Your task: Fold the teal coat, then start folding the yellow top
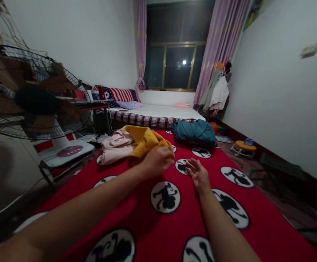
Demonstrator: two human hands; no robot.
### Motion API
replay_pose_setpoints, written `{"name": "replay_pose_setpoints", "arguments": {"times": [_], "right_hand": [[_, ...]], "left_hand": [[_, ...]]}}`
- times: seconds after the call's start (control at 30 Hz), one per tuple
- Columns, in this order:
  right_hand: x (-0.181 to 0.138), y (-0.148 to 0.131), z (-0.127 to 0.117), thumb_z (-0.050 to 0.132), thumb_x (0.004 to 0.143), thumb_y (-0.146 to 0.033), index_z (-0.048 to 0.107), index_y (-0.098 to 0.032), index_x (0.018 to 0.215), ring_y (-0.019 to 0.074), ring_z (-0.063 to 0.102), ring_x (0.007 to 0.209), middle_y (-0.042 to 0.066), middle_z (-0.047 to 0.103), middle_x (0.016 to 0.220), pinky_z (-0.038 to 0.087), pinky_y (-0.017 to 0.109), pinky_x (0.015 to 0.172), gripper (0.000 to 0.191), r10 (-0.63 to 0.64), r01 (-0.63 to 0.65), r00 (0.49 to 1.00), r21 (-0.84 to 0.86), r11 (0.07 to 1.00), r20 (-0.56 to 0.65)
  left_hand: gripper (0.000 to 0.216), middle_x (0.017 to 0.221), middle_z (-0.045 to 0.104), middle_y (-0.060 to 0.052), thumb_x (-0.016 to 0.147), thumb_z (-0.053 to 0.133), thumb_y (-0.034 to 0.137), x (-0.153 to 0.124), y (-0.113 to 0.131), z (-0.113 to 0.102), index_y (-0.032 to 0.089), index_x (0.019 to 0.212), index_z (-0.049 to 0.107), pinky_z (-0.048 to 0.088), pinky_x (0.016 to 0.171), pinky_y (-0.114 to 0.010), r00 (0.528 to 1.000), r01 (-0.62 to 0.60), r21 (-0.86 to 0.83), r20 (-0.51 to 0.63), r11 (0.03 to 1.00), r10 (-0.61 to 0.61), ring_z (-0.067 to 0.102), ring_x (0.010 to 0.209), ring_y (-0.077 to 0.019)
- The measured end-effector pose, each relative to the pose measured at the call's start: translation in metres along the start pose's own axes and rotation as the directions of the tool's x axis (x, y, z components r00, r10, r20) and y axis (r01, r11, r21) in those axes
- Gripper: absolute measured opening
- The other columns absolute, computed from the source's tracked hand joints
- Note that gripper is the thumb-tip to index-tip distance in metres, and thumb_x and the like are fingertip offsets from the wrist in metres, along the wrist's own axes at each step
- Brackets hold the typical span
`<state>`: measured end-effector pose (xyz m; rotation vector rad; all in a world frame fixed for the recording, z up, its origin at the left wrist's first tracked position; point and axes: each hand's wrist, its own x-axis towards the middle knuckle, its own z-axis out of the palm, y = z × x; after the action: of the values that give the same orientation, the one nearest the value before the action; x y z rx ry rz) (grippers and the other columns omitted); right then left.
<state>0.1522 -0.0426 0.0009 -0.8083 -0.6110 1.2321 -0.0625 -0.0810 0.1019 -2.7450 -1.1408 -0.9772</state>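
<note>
My left hand (pixel 158 160) is closed on a mustard-yellow garment (pixel 144 140), which is bunched up and partly raised; its exact kind cannot be made out. A pale pink garment (pixel 117 147) lies beside and partly under the yellow cloth. To the right, my right hand (pixel 198 174) hovers over or rests on the red blanket (pixel 191 203), fingers spread and slightly curled, with nothing in them. Farther back on the blanket lies a folded teal garment (pixel 195 131). White circles with black animal figures pattern the blanket.
A large caged fan (pixel 35 98) stands at the left, above a white chair (pixel 71 151). Behind the blanket is a bed (pixel 158 111) below a window. Clothes (pixel 218 92) hang at the back right. A yellow-topped stool (pixel 245 145) and a dark folding stool (pixel 281 167) stand right.
</note>
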Motion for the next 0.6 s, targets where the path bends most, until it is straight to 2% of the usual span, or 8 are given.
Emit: {"name": "replay_pose_setpoints", "arguments": {"times": [0.03,0.07,0.13,0.17,0.27,0.37,0.47,0.6], "right_hand": [[0.0,-0.005,-0.003,0.064,0.076,-0.045,0.068,-0.019,0.083,0.0201,0.067,0.091,0.005,0.072,0.092,0.053,0.032,0.077,0.026,0.056,-0.056,0.998,0.064,0.996,0.008],[0.0,-0.009,-0.006,0.06,0.079,-0.046,0.068,-0.019,0.082,0.0197,0.068,0.091,0.006,0.072,0.092,0.053,0.032,0.077,0.028,0.101,-0.103,0.995,0.109,0.989,0.023],[0.0,-0.015,-0.01,0.056,0.083,-0.047,0.068,-0.019,0.083,0.0191,0.068,0.091,0.006,0.073,0.092,0.053,0.031,0.077,0.031,0.146,-0.152,0.988,0.146,0.978,0.054],[0.0,-0.015,-0.011,0.055,0.083,-0.048,0.069,-0.019,0.084,0.0191,0.068,0.092,0.007,0.073,0.092,0.054,0.031,0.077,0.032,0.15,-0.159,0.986,0.137,0.978,0.07],[0.001,-0.009,-0.01,0.06,0.078,-0.052,0.069,-0.018,0.085,0.0213,0.067,0.093,0.008,0.072,0.096,0.054,0.032,0.076,0.035,0.105,-0.107,0.99,0.017,0.994,0.091],[0.003,0.004,-0.006,0.071,0.067,-0.05,0.068,-0.019,0.09,0.0235,0.065,0.096,0.008,0.07,0.101,0.054,0.032,0.074,0.039,-0.025,0.039,0.996,-0.168,0.985,0.088],[0.006,0.017,-0.004,0.078,0.059,-0.042,0.067,-0.018,0.094,0.0238,0.065,0.094,0.008,0.069,0.099,0.053,0.033,0.076,0.044,-0.118,0.142,0.988,-0.297,0.944,0.099],[0.009,0.027,-0.006,0.069,0.065,-0.044,0.064,-0.016,0.1,0.0266,0.064,0.099,0.013,0.067,0.106,0.05,0.041,0.087,0.045,-0.274,0.315,0.949,-0.544,0.778,0.158]], "left_hand": [[0.013,0.098,0.067,-0.004,0.084,0.061,0.029,-0.009,0.02,0.013,0.021,0.09,0.069,0.045,0.079,-0.026,0.982,-0.139,-0.108,0.112,0.984,0.151,0.061,0.089,-0.0164],[0.016,0.1,0.068,-0.003,0.08,0.066,0.034,-0.018,0.036,0.025,0.022,0.089,0.07,0.045,0.081,-0.027,0.935,-0.248,-0.162,0.216,0.955,0.28,0.061,0.09,-0.0172],[0.015,0.103,0.068,-0.002,0.078,0.069,0.037,-0.03,0.054,0.039,0.024,0.087,0.071,0.043,0.088,-0.032,0.916,-0.31,-0.154,0.216,0.938,0.338,0.061,0.094,-0.0189],[0.016,0.106,0.068,-0.002,0.079,0.068,0.036,-0.031,0.055,0.042,0.025,0.09,0.07,0.042,0.091,-0.034,0.935,-0.291,-0.134,0.167,0.947,0.311,0.061,0.097,-0.0193],[0.021,0.114,0.065,-0.003,0.084,0.06,0.028,-0.023,0.032,0.04,0.025,0.104,0.067,0.04,0.098,-0.034,0.992,-0.07,-0.112,-0.114,0.991,0.057,0.058,0.107,-0.0193],[0.034,0.123,0.06,-0.01,0.08,0.063,0.026,-0.015,-0.013,0.041,0.02,0.113,0.064,0.036,0.104,-0.043,0.907,0.258,-0.146,-0.304,0.955,-0.292,0.052,0.117,-0.0262],[0.053,0.123,0.059,-0.017,0.071,0.071,0.031,-0.022,-0.052,0.056,0.013,0.119,0.061,0.041,0.101,-0.047,0.814,0.461,-0.302,-0.229,0.834,-0.533,0.055,0.115,-0.032],[0.045,0.113,0.066,-0.015,0.076,0.066,0.037,-0.037,-0.067,0.071,0.011,0.113,0.064,0.051,0.089,-0.039,0.81,0.489,-0.423,-0.104,0.762,-0.577,0.065,0.099,-0.0268]]}}
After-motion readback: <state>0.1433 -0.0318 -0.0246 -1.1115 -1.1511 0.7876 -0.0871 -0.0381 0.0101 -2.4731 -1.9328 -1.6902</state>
